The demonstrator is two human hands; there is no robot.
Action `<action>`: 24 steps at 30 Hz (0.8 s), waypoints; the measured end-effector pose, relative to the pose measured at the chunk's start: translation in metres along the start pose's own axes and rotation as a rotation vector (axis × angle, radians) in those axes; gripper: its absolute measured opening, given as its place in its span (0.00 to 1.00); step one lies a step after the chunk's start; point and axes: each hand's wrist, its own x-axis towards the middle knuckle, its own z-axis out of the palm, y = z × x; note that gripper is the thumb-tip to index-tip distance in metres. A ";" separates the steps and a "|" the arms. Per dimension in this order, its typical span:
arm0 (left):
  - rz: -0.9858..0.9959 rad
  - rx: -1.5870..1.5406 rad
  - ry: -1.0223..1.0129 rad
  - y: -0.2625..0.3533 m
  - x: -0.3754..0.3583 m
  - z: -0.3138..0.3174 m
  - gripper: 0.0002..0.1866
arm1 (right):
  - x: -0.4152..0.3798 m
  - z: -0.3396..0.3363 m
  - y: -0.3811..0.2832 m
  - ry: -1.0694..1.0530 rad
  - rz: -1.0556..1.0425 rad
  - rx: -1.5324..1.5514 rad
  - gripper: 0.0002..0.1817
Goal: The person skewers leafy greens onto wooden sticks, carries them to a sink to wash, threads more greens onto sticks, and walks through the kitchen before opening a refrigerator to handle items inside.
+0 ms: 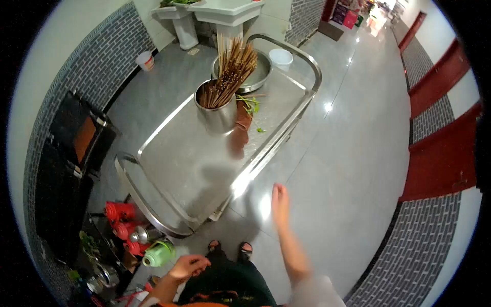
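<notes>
My left hand hangs low in front of my body, its fingers loosely curled with a gap between them and no object in it. Out past the cart's right edge, my right hand is held over the floor, fingers together; whether it pinches anything is too small to tell. Ahead of both hands stands a metal cart. On it a steel pot holds a bundle of brown sticks. Beside the pot lie a reddish-brown cloth-like item and green leafy stems.
A wide metal basin and a white bucket are at the cart's far end. Black chairs line the left wall. Red flasks and a green flask stand near the cart's lower left corner. Red doors are on the right.
</notes>
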 end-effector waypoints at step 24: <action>0.152 -0.442 -0.046 0.271 0.160 0.116 0.09 | 0.328 0.158 -0.090 -0.954 -0.616 -0.967 0.36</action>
